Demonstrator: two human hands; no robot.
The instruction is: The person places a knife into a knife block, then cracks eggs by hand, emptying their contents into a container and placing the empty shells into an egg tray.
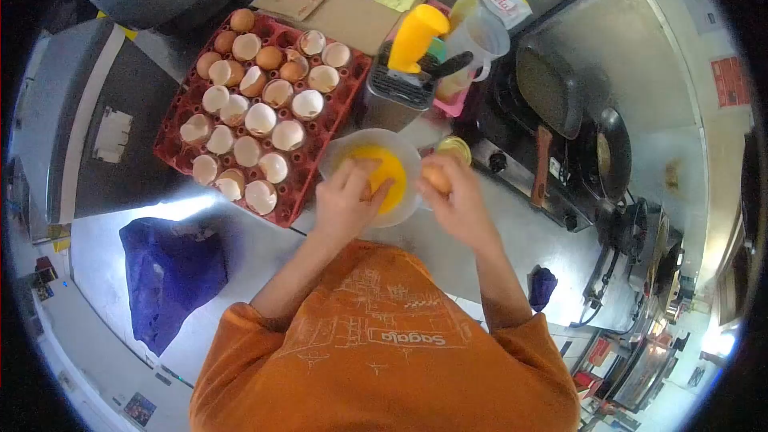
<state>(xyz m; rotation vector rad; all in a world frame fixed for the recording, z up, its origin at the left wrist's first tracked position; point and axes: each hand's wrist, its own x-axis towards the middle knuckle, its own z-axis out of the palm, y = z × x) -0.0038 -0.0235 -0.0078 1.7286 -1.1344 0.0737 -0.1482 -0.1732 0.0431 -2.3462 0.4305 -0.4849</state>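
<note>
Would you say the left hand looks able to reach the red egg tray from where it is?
Yes, most likely: the left hand is over the bowl, close beside the near edge of the red egg tray, and nothing tall appears to block the way.

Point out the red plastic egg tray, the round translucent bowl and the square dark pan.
Red plastic egg tray (340,101): head view, bare right side.
Round translucent bowl (340,146): head view, upper-left wall.
Square dark pan (546,84): head view, inner base.

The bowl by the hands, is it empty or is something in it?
Not empty: yellow liquid shows inside the bowl, below the left hand. How deep, I cannot tell.
</note>
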